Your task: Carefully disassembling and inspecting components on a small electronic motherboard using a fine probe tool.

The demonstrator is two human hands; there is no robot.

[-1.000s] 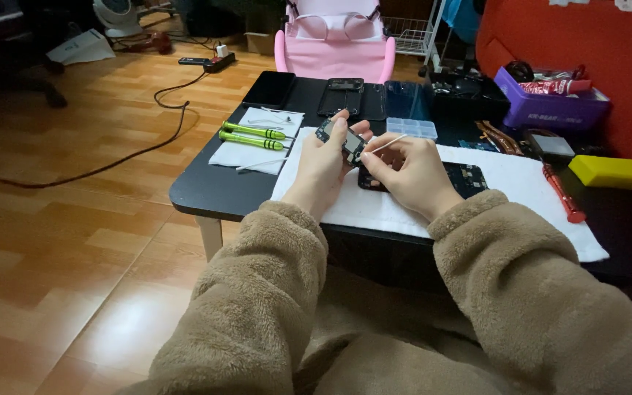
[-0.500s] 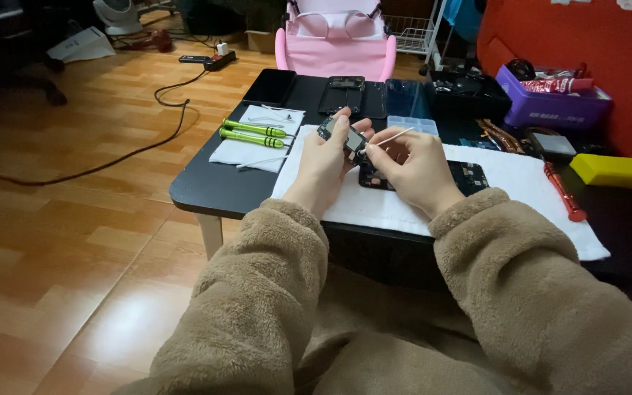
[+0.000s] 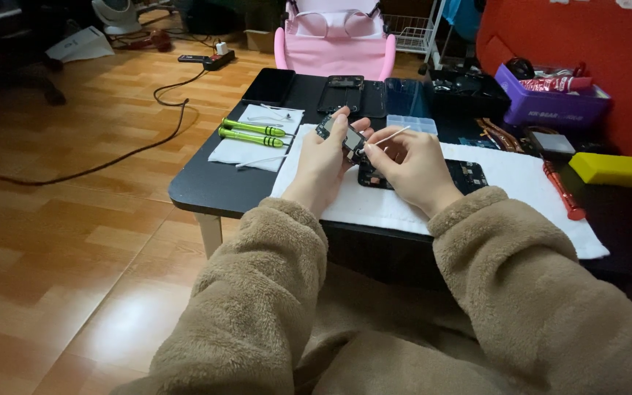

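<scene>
My left hand (image 3: 322, 161) holds a small dark circuit part (image 3: 339, 134) up above the white mat (image 3: 418, 208). My right hand (image 3: 412, 167) pinches a thin white stick (image 3: 393, 135), with its tip against that part. Under my right hand an opened dark phone body (image 3: 462, 175) lies on the mat. Both arms wear fuzzy tan sleeves.
On the low black table (image 3: 206, 190): two green screwdrivers (image 3: 251, 132) on a white cloth, dark phone panels (image 3: 345, 93), a clear parts box (image 3: 411, 123), a purple bin (image 3: 550, 106), a yellow block (image 3: 612, 169), a red tool (image 3: 563, 190). A pink chair (image 3: 334, 44) and a floor cable (image 3: 111, 153) are nearby.
Both hands have shifted slightly on the small part; the white stick's tip stays at it. Nothing was picked up or put down.
</scene>
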